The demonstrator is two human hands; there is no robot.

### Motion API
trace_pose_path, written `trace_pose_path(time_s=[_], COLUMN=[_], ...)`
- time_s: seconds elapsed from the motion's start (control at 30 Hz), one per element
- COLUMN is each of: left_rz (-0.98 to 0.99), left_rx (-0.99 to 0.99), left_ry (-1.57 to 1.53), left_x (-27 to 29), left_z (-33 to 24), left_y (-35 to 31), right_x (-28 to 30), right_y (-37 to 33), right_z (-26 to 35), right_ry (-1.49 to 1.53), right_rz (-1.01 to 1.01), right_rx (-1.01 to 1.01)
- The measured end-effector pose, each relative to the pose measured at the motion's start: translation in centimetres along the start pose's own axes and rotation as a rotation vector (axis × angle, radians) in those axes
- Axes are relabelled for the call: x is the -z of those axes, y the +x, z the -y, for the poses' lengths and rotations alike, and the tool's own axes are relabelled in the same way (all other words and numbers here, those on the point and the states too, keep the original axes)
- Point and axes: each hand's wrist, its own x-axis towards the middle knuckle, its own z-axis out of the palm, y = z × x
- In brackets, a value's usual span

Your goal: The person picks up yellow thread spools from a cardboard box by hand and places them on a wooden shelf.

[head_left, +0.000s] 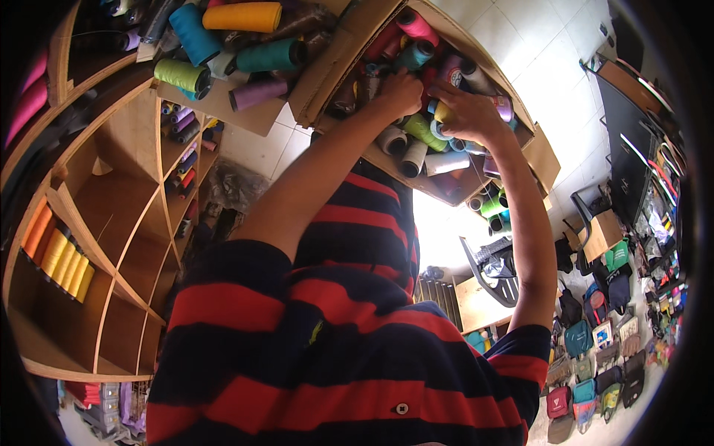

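Both my hands reach into an open cardboard box (316, 70) heaped with thread spools of many colours. My left hand (401, 95) is closed among the spools, next to a teal spool (414, 55); what its fingers hold is hidden. My right hand (470, 115) curls round a yellow thread spool (444, 112), fingers bent over it. Just below the hands lie a lime green spool (425, 132), a white spool (448, 163) and a grey spool (414, 158). A pink spool (418, 27) rests near the far side of the box.
Left of the box, more spools lie in a heap, among them an orange one (242, 16) and a purple one (259, 94). A wooden shelf (111, 260) with square compartments stands at the left. Bags (579, 338) lie on the floor at the right, near a black chair (487, 271).
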Motion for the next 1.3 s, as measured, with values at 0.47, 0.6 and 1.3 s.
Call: trace_pose_path(time_s=[0.47,0.6,1.3], left_rz=[0.150,0.115,0.008], left_rx=[0.193,0.082,0.116], left_ry=[-0.062,0.112,0.273], left_x=[-2.0,-1.9,-1.6], left_z=[0.1,0.0,-1.7], left_y=[2.2,0.9,0.0], right_x=[1.0,-1.0,-2.0], right_y=[-2.5,-3.7,-5.4], right_z=[1.3,0.4,1.1], right_ry=[0.137,0.187,0.343], right_rz=[0.002,-0.081,-0.149], right_rx=[-0.090,-0.062,-0.163])
